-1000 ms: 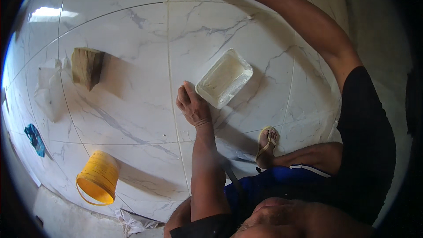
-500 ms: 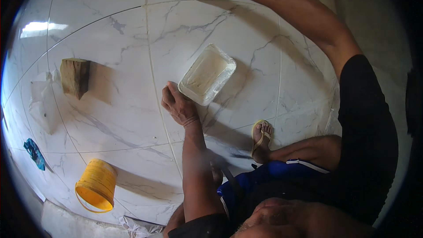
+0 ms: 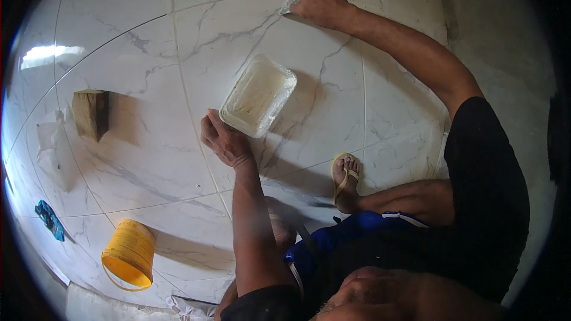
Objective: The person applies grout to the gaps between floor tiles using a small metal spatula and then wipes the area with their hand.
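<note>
A white rectangular plastic tub stands on the marble-look floor, its inside smeared with pale paste. At its near left corner is my left hand, low over the floor, fingers curled in; whatever they may hold is hidden. My right hand reaches far out beyond the tub, closed on a small grey-white piece that touches the floor near a tile joint. Only the outer end of that piece shows, so its kind is unclear.
A wooden block stands at the left beside a clear plastic bag. Nearer lie a crumpled blue-green wrapper and a tipped yellow bucket. My sandalled foot is on the tiles at the right.
My right hand has come nearer and to the right, and the pale piece in it now shows. The whole view has shifted slightly; my left hand keeps its place beside the tub.
</note>
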`<state>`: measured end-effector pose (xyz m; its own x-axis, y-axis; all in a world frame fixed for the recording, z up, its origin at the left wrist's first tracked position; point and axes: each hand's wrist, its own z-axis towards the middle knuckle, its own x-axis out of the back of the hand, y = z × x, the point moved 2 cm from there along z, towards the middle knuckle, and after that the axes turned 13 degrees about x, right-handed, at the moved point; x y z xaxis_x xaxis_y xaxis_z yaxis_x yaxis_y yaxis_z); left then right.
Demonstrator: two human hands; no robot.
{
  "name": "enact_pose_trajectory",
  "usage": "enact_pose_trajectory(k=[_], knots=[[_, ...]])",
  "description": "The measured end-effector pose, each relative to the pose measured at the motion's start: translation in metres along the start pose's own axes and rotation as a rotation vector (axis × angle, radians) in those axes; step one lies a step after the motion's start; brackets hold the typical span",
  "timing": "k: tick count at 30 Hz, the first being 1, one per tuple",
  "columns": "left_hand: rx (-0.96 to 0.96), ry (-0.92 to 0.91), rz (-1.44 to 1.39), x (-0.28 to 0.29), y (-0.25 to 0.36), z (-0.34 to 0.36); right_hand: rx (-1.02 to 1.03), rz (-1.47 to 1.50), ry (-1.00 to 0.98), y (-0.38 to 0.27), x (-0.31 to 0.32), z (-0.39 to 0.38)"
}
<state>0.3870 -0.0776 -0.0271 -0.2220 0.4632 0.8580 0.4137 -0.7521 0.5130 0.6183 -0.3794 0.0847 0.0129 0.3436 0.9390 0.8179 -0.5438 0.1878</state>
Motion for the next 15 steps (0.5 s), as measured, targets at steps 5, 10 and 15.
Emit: enact_pose_trajectory(k=[5,10,15], knots=[[0.019,-0.049,-0.024,-0.003,0.003,-0.005,-0.047,0.014,-0.159,0.004,-0.012,-0.059],[0.029,-0.023,0.000,-0.004,0.014,-0.006,-0.177,0.501,-0.240,0.065,-0.012,-0.097],[-0.002,0.006,0.005,-0.003,-0.003,-0.001,-0.478,1.262,-0.259,0.071,0.010,-0.072]])
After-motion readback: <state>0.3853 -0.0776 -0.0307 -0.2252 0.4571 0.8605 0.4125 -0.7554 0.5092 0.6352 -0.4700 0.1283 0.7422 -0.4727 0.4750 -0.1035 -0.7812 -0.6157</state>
